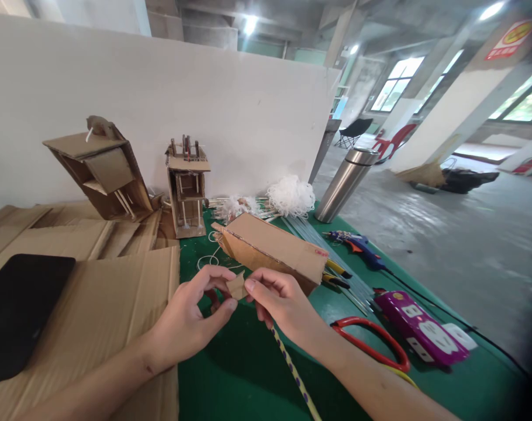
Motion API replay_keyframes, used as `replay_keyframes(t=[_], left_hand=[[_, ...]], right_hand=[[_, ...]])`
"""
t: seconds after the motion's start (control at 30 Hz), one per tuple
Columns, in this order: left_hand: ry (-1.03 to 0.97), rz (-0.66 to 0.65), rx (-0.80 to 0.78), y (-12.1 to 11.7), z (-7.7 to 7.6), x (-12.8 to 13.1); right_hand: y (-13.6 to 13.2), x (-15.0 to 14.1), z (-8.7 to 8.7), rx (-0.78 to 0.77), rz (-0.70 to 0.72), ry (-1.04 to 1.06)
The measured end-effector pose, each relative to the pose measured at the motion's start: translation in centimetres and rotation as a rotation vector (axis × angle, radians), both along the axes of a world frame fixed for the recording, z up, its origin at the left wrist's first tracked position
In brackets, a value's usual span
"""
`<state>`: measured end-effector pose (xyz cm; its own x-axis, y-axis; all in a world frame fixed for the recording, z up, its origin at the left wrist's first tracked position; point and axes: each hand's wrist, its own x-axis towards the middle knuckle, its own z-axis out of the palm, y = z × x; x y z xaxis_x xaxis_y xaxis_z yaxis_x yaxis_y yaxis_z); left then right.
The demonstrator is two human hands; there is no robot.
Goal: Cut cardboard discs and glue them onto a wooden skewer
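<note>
A small piece of cardboard is pinched between my two hands above the green table. My left hand grips its left side with thumb and index finger. From the right, my right hand presses its fingertips on the other edge. A yellow strip with dark dots runs from beneath my right fingers down to the bottom of the view; whether those fingers hold it is hidden. Just behind the hands lies a long cardboard box, with white string by its left end.
Two cardboard structures stand at the back left, near stacked cardboard sheets and a black tablet-like slab. On the right are a steel flask, glue gun, purple power strip and red-handled scissors.
</note>
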<state>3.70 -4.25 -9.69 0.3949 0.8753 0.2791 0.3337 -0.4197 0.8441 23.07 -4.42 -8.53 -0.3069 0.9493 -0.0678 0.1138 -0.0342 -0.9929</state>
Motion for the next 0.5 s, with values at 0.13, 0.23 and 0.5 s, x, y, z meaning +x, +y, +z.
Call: replay_keyframes(t=[0.13,0.23,0.5], left_hand=[[0.015,0.04,-0.031,0.21,0.1,0.19],[0.032,0.063,-0.05,0.44,0.33,0.41],[0.026,0.05,-0.047,0.42,0.79,0.26]], right_hand=[[-0.19,0.03,-0.01,0.072,0.002,-0.058],[-0.4,0.08,-0.3,0.162,-0.005,-0.123],[-0.47,0.11,-0.76,0.317,-0.033,-0.224]])
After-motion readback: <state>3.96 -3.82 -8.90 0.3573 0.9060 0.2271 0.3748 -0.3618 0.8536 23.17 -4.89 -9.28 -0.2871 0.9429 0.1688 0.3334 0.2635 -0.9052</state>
